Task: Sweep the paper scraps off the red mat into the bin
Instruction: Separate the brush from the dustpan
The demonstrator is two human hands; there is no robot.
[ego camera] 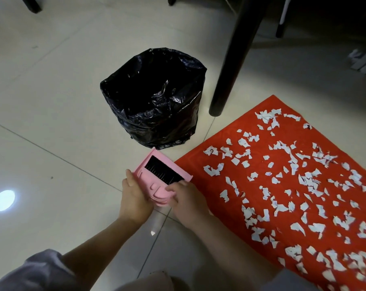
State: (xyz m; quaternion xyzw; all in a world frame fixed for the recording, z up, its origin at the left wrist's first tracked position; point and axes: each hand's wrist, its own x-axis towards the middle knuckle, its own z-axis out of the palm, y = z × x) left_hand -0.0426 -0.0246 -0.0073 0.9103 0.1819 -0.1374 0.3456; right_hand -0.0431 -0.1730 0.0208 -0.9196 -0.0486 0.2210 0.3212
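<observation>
A red mat [199, 169] lies on the tiled floor at the right, strewn with several white paper scraps [299, 185]. A bin [154, 97] lined with a black plastic bag stands just beyond the mat's near-left corner. Between bin and mat I hold a small pink dustpan [157, 181] with a black-bristled brush [163, 171] nested in it. My left hand [133, 198] grips the dustpan's left side. My right hand [186, 198] closes on the brush handle at the pan's near right end.
A black table leg [230, 66] stands on the floor right of the bin, at the mat's far corner. More dark furniture legs sit along the top edge. White objects [362, 59] lie at the far right. Pale floor tiles spread to the left.
</observation>
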